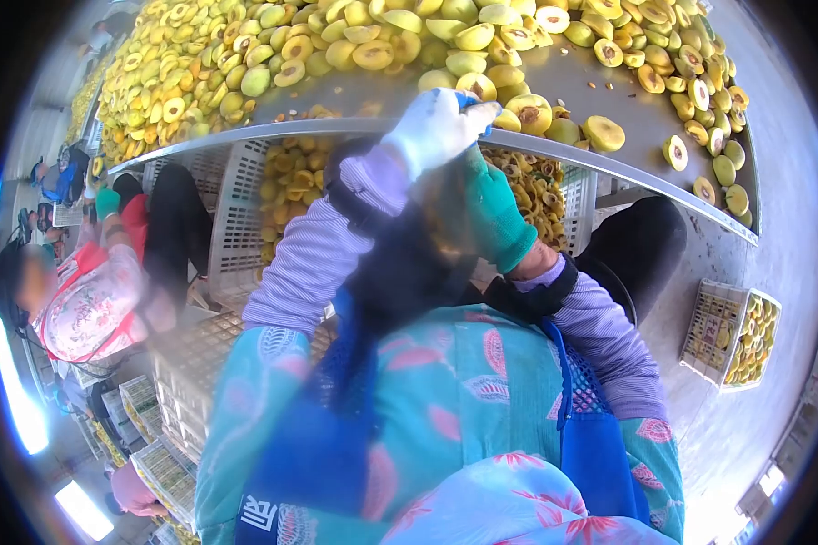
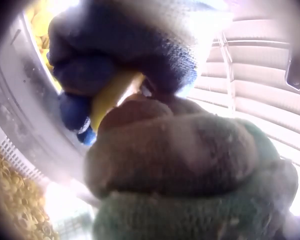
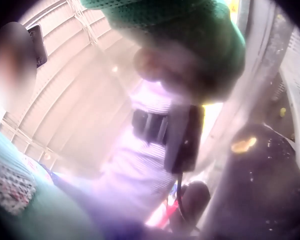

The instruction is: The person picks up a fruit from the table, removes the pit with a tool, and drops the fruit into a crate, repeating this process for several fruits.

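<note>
My left hand (image 1: pixel 436 127), in a white and blue glove, is at the table's near edge. In the left wrist view its blue fingers curl round a yellow piece of stone fruit (image 2: pixel 106 102). My right hand (image 1: pixel 497 213), in a green glove, is right against it from below. Its curled, brown-stained fingers (image 2: pixel 175 155) meet the fruit; whether they grip a tool I cannot tell. The right wrist view has the green glove (image 3: pixel 190 45) at the top, palm side hidden. Halved yellow-green stone fruits (image 1: pixel 373 54) are heaped just beyond both hands.
A metal table (image 1: pixel 554 82) with a raised rim spans the front, loose fruit halves (image 1: pixel 603 133) at its right. Beneath stand a white crate (image 1: pixel 236 209) of fruit and another with cut pieces (image 1: pixel 536 191). A filled crate (image 1: pixel 713 336) sits on the floor right; a person (image 1: pixel 100 300) sits left.
</note>
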A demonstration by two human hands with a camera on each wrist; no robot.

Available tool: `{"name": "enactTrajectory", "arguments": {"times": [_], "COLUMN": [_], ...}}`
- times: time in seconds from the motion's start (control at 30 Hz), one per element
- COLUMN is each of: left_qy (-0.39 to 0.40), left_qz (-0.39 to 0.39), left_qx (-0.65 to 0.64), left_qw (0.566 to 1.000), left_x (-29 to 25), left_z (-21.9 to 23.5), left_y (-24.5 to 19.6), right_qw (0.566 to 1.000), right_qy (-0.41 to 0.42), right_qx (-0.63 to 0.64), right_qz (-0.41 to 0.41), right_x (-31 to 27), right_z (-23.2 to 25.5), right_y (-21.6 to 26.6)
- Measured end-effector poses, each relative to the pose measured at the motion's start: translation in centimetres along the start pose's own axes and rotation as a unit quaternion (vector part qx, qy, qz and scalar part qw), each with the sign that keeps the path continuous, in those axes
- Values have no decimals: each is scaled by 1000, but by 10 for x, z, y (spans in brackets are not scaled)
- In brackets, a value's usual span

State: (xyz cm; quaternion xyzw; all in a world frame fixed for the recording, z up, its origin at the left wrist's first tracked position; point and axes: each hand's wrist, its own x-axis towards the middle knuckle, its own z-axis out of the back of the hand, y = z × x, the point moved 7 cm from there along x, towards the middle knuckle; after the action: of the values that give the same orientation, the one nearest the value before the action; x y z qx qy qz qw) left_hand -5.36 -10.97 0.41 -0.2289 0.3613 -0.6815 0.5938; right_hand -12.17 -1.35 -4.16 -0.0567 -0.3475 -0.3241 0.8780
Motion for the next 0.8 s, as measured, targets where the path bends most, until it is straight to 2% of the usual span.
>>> {"name": "enactTrajectory", "arguments": {"times": [0.03,0.1,0.13,0.17,0.23,0.3,0.33,0.37,0.4,0.43,0.47,0.5,0.53,0.57,0.6,0.63,0.67,0.73,0.8], "left_qy": [-27,-26,-22,-88,-222,-188,-143,-96,-50,-9,31,-31,-52,-71,-52,-33,19,3,-123], "left_qz": [-71,-93,-99,-119,-168,-193,-174,-156,-140,-43,54,-89,-112,-135,-137,-139,-121,-208,-404], "left_qx": [12,-8,-18,-37,-74,-200,-179,-155,-129,-123,-115,-46,-28,-11,-16,-22,-50,-50,18], "left_qw": [997,995,995,988,958,942,958,971,981,991,991,994,992,988,989,989,991,977,906], "left_x": [5,5,-1,-9,-19,-17,-12,-8,-6,-4,-5,-7,-7,-7,-9,-12,-16,-19,-28], "left_z": [-2,-2,-3,0,4,-1,-4,-8,-11,-5,-3,0,0,0,-1,-1,3,10,13], "left_y": [3,5,5,5,5,11,14,17,19,8,7,1,2,1,-1,-5,-8,-14,-11], "right_qw": [999,969,935,888,803,755,738,735,776,814,879,853,825,679,493,508,524,426,169], "right_qy": [16,17,19,22,17,17,23,41,28,12,-40,-55,-72,-46,-17,-17,-14,25,92], "right_qx": [22,195,282,366,483,538,553,550,523,493,429,466,502,621,706,707,707,776,870], "right_qz": [-22,-149,-214,-277,-348,-374,-386,-395,-352,-309,-205,-228,-250,-390,-508,-492,-474,-464,-455], "right_x": [0,6,6,5,8,10,8,2,1,-1,3,6,14,13,5,2,-2,1,11], "right_z": [0,5,8,9,9,8,4,-6,-5,-3,9,11,17,4,-9,-13,-19,-12,7], "right_y": [-3,-21,-24,-26,-30,-34,-36,-39,-37,-36,-28,-29,-29,-30,-21,-22,-26,-26,-17]}}
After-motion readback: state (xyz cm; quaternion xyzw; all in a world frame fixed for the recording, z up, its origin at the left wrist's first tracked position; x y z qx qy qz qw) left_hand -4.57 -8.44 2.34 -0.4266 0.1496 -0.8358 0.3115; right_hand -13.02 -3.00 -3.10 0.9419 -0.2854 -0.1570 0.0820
